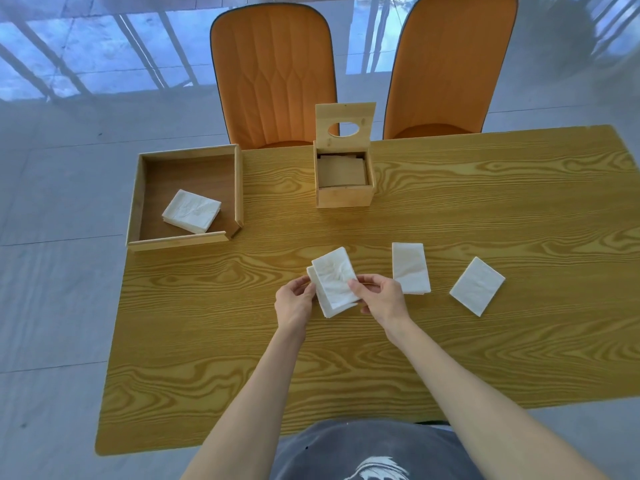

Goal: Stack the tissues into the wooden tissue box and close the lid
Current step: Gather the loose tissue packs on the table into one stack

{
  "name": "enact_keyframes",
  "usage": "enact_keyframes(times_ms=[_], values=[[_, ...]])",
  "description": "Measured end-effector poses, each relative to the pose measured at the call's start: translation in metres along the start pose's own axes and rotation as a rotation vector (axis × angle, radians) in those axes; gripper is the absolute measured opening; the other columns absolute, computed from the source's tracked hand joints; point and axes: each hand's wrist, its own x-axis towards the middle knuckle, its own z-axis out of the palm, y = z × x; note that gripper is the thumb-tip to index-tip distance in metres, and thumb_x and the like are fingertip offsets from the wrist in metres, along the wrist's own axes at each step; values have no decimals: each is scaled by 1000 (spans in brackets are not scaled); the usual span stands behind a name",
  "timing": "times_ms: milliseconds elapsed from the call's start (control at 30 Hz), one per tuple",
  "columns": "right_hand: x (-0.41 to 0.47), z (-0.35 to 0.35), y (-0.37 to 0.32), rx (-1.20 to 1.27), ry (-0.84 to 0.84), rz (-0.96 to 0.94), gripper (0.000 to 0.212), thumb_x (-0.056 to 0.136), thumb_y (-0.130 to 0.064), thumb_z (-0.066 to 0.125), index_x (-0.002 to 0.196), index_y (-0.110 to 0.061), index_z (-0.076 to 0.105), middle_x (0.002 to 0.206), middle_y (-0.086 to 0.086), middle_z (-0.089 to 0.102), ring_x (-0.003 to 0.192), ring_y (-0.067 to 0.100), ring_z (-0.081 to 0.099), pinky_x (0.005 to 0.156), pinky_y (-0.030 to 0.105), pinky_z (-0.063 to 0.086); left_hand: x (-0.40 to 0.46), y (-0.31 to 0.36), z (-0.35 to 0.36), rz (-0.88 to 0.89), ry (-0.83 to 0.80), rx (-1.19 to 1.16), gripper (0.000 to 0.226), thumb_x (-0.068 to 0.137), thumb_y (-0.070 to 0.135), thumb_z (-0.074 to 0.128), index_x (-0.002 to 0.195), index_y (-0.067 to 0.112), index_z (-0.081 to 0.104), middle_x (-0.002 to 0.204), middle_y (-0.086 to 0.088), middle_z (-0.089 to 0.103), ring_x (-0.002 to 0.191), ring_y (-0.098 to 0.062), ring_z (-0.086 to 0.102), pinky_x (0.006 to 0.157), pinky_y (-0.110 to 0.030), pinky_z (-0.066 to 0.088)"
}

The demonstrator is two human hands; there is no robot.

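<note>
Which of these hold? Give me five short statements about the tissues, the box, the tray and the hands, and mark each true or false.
1. The wooden tissue box has its lid standing open. True.
2. The wooden tray is empty. False: one tissue stack lies in it.
3. Both the left hand and the right hand grip the held tissues. True.
4. Two tissue piles lie on the table right of the hands. True.
5. The chairs are blue. False: both chairs are orange.
</note>
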Motion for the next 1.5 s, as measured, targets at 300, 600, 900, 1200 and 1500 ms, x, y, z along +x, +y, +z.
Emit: enact_keyframes(times_ms=[300, 600, 900, 1200, 1500], values=[[12, 13, 14, -305, 116, -63, 27, 85, -34, 76, 103, -15, 77, 100, -3, 76, 93, 12, 69, 83, 32, 58, -4, 0, 4, 31, 24, -23, 33, 87, 24, 73, 118, 14, 69, 105, -5, 75, 98, -20, 73, 93, -42, 57], [13, 6, 11, -575, 84, -110, 24, 89, -42, 68, 98, -21, 76, 96, -5, 76, 90, 18, 69, 69, 33, 55, -25, 6, 20, 12, 1, -160, 37, 91, 20, 70, 126, 12, 61, 109, -8, 74, 100, -24, 72, 90, -43, 58], [15, -12, 7, -604, 123, -187, 29, 88, -44, 69, 106, -22, 69, 93, -7, 70, 85, 12, 66, 67, 29, 54, -26, 11, 37, 56, 83, -80, 50, 86, 8, 73, 133, 9, 56, 117, -11, 70, 102, -23, 70, 82, -31, 57], [39, -82, -9, -650, 368, -163, 28, 93, -30, 66, 119, -19, 65, 111, 1, 67, 95, 21, 65, 69, 29, 44, -27, 18, 59, 79, 46, -57, 38, 90, 12, 70, 127, 11, 61, 110, -5, 71, 90, -10, 69, 64, -15, 52], [45, -96, -7, -676, 380, 52, 45, 90, -42, 66, 125, -14, 59, 126, 9, 58, 106, 29, 63, 86, 42, 50, -32, 15, 68, 48, 22, -81, 38, 91, 10, 68, 129, 9, 61, 113, -8, 71, 94, -15, 69, 64, -16, 53]])
